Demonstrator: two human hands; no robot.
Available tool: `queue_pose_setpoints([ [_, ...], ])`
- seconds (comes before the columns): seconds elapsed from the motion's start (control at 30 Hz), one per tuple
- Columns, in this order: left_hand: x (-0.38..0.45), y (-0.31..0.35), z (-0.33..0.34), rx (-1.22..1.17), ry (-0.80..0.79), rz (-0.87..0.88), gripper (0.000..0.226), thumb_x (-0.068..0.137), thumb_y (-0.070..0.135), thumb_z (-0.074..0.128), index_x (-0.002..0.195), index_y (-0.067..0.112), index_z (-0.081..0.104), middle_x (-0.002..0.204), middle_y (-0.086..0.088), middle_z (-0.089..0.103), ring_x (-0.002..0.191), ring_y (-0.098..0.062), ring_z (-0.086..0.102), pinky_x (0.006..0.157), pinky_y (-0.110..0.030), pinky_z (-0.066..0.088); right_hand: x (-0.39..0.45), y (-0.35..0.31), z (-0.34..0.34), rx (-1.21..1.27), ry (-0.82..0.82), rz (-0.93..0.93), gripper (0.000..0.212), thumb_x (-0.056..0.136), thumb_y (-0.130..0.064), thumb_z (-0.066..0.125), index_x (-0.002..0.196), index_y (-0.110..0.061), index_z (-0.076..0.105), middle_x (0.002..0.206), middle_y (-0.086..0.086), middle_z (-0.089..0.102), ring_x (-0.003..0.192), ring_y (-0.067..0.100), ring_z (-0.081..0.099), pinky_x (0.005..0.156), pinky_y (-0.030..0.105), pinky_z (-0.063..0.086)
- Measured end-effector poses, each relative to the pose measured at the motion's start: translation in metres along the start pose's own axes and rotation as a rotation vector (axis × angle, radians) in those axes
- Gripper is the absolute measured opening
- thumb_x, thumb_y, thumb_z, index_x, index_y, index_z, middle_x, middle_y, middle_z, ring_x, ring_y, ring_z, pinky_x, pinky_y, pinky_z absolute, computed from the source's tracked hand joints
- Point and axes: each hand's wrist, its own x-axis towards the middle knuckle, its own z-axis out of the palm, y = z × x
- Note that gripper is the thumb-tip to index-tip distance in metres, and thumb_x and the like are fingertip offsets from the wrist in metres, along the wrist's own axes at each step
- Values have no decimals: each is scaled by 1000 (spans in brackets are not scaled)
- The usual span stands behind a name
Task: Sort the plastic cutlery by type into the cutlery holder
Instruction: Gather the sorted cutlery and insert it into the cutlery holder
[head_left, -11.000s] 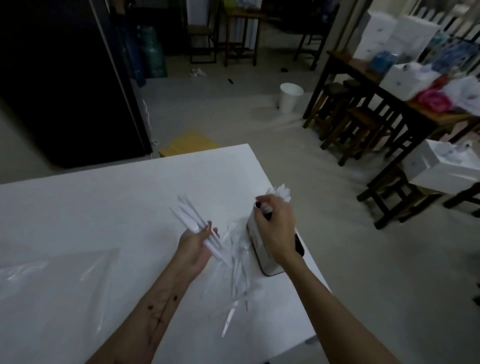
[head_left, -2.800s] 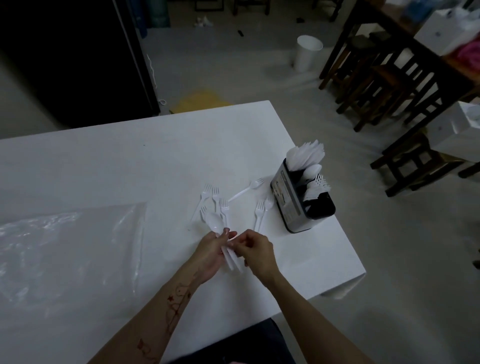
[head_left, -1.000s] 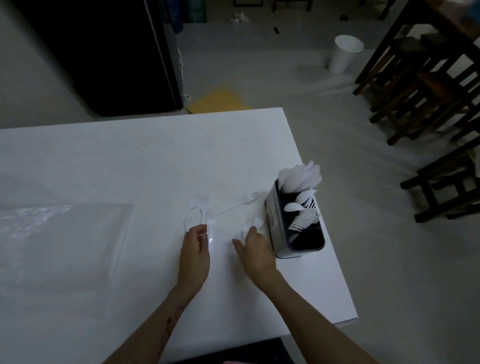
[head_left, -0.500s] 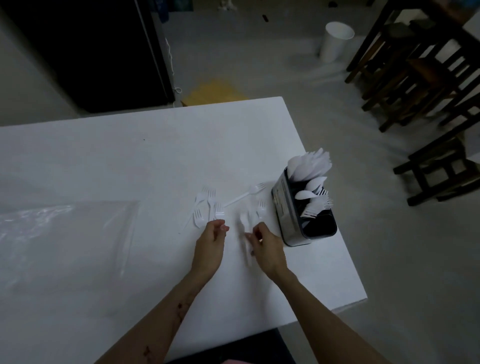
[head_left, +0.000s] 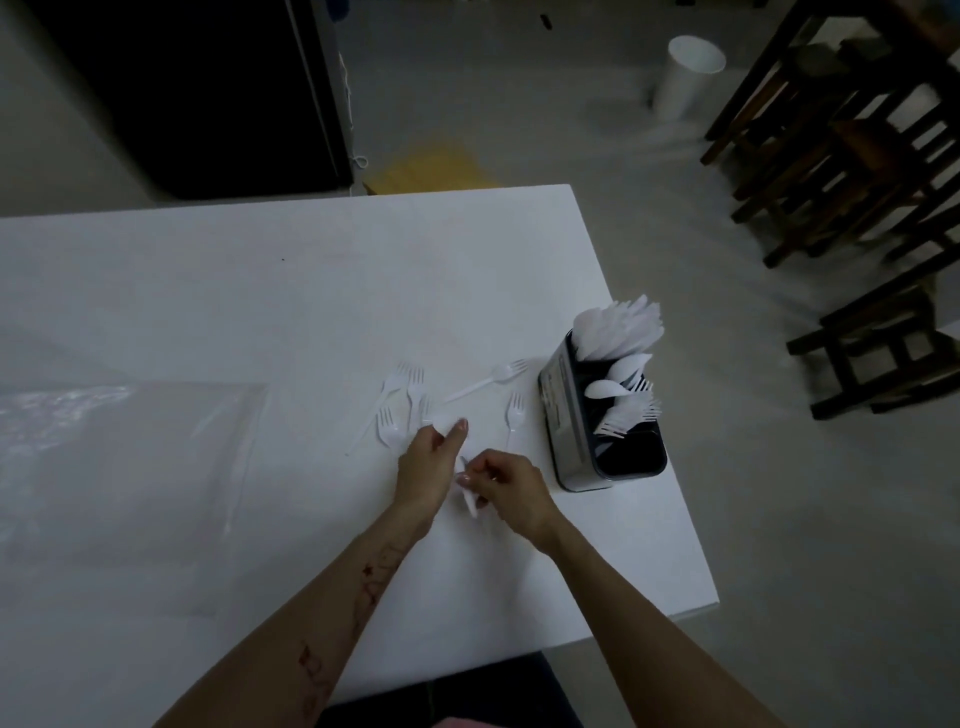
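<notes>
A dark cutlery holder (head_left: 569, 431) stands near the white table's right edge, with knives (head_left: 621, 327) at its far end, spoons (head_left: 615, 379) in the middle and forks (head_left: 631, 413) nearer me. Several loose white forks (head_left: 402, 402) lie left of it, one long fork (head_left: 488, 378) lies slanted, and another fork (head_left: 514, 415) lies beside the holder. My left hand (head_left: 426, 467) pinches a white spoon (head_left: 444, 422) by its bowl end. My right hand (head_left: 506, 483) grips a white cutlery piece (head_left: 469, 496); its type is hidden.
A clear plastic bag (head_left: 119, 457) lies flat on the left of the table (head_left: 260, 291). The table's right edge runs just past the holder. On the floor beyond are a white bin (head_left: 685, 75), dark wooden stools (head_left: 852, 156) and a black cabinet (head_left: 197, 88).
Both hands have drawn back toward me and come together, each lifting a piece of cutlery off the table. The two pieces that lay beside the holder are down to one fork.
</notes>
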Motion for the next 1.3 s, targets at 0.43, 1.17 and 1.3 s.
queue_pose_setpoints([
  [0.43, 0, -14, -2, -449, 67, -204, 22, 100, 27, 43, 114, 11, 49, 107, -8, 65, 93, -23, 65, 83, -34, 52, 10, 9, 6, -604, 414, 150, 17, 102, -24, 43, 109, -9, 47, 96, 8, 65, 84, 27, 65, 66, 36, 50],
  [1.17, -9, -26, -30, -649, -29, -252, 30, 98, 25, 49, 108, -2, 58, 97, -15, 66, 85, -25, 66, 64, -27, 54, -9, -7, 42, -22, 81, -87, 13, 85, -27, 75, 87, -17, 67, 78, -7, 69, 70, 7, 64, 58, 19, 51],
  [1.3, -4, -25, -36, -549, 129, -171, 20, 101, 16, 43, 108, 0, 53, 88, -8, 63, 79, -22, 62, 66, -28, 51, 17, -17, 41, -102, 144, -12, 22, 87, -37, 71, 84, -15, 69, 77, -3, 70, 68, 16, 67, 57, 30, 59],
])
